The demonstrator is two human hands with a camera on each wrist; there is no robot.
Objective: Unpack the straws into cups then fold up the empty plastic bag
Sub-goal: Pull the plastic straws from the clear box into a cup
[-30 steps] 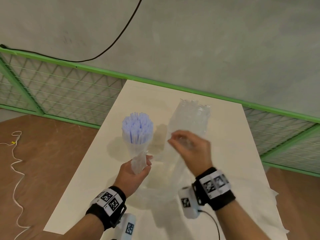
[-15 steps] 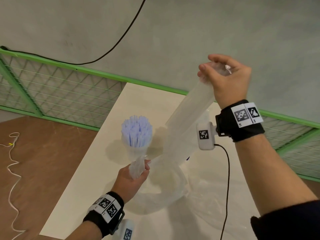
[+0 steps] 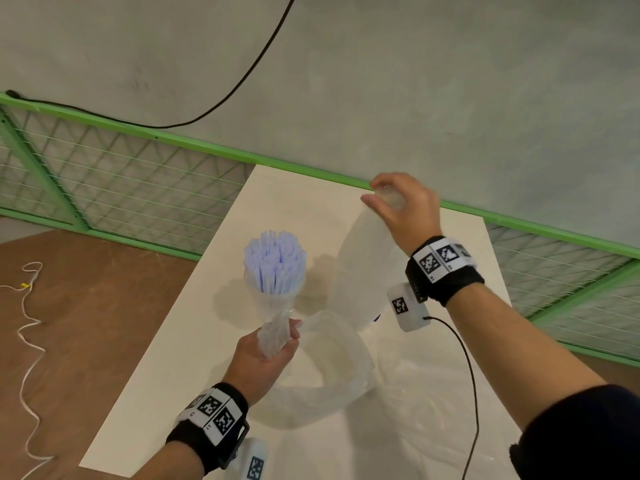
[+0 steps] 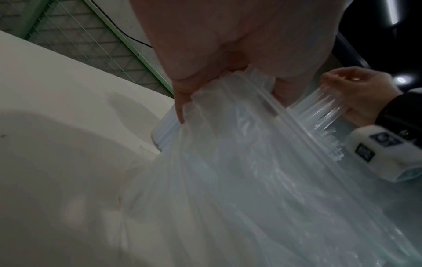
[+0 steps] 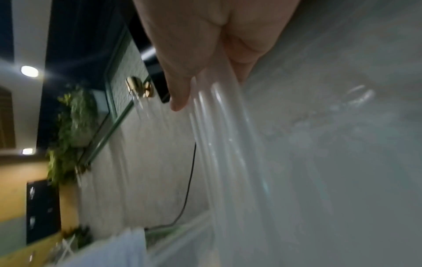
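Right hand (image 3: 403,211), gripping straws (image 3: 367,271): now lowered toward table; cup loading near. Left hand (image 3: 263,358): pinching bag (image 3: 329,368).

Translucent crinkled plastic bag (image 3: 332,368), matt pale-blue plastic straws (image 3: 275,263), smooth matt cream table (image 3: 173,372), brown wood-look floor (image 3: 86,323)

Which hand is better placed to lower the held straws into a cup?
Right. The right hand already grips the bundle of clear plastic straws above the white table; the left hand is occupied pinching the clear plastic bag.
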